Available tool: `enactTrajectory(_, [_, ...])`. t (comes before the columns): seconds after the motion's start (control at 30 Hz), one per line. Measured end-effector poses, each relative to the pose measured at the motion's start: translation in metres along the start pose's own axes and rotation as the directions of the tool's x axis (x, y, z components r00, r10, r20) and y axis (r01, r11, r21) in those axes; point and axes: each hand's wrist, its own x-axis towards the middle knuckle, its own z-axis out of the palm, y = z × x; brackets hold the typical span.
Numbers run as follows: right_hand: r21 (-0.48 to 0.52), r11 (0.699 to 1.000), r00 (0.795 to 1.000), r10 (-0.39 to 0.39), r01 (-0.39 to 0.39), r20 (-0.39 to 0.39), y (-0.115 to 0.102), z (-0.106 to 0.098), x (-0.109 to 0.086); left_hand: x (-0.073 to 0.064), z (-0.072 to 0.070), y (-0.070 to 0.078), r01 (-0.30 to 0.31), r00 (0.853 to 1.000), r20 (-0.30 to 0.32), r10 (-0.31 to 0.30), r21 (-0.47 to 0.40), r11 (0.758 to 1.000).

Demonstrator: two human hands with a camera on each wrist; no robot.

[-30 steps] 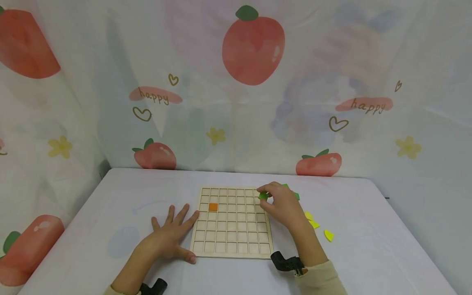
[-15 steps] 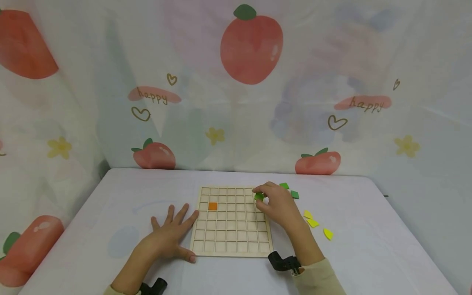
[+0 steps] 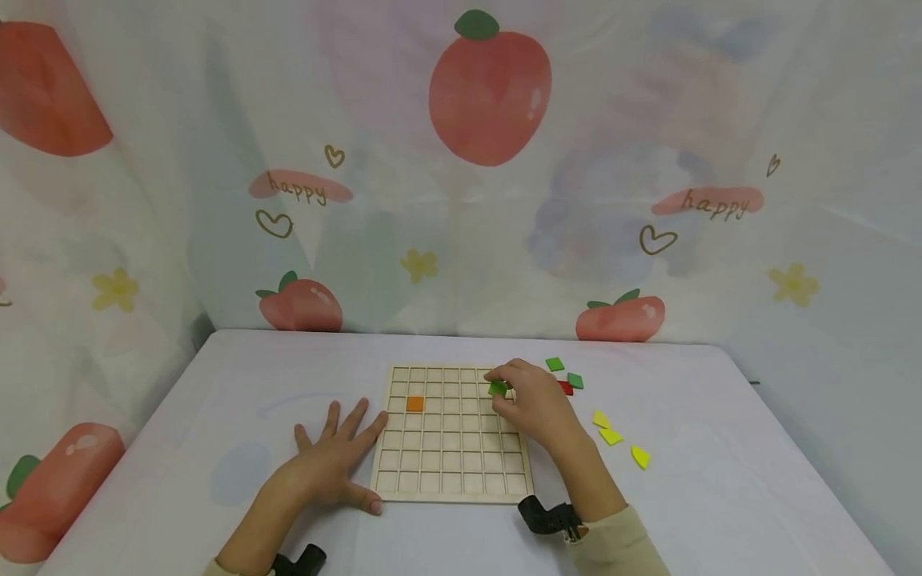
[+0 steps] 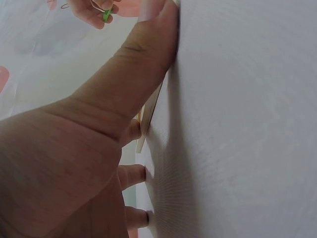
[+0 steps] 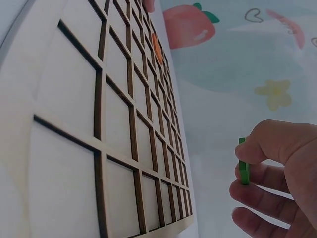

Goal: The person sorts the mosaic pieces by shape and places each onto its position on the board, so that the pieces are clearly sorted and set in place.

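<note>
A wooden grid board [image 3: 454, 440] lies flat on the white table, and one orange square tile [image 3: 415, 404] sits in a cell toward its upper left. My left hand [image 3: 327, 464] is spread on the table along the board's left side, its thumb and forefinger at the edge. Between thumb and fingers of my right hand [image 3: 536, 404] is a green tile [image 3: 498, 388], held above the board's upper right part. The right wrist view shows that green tile [image 5: 243, 161] edge-on, apart from the grid.
Right of the board lie two green tiles [image 3: 555, 364], a red piece [image 3: 566, 388] partly behind my right hand, and several yellow pieces [image 3: 611, 436]. A printed cloth backdrop [image 3: 461, 224] rises behind the table's far edge.
My right hand has moved a little to the left over the board with the green tile. The red piece has come into sight beside it. My left hand has stayed in place.
</note>
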Motion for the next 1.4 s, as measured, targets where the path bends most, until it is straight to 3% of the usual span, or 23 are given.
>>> enactTrajectory(0.97, [-0.019, 0.999, 0.999, -0.046, 0.046, 0.014, -0.01, 0.011, 0.001, 0.0, 0.001, -0.003, 0.001, 1.0, 0.002, -0.001, 0.0, 1.0])
enactTrajectory(1.4, [0.008, 0.998, 0.998, -0.056, 0.056, 0.005, -0.013, 0.006, 0.004, 0.002, 0.002, -0.004, -0.016, 1.0, -0.005, 0.016, 0.002, 1.0])
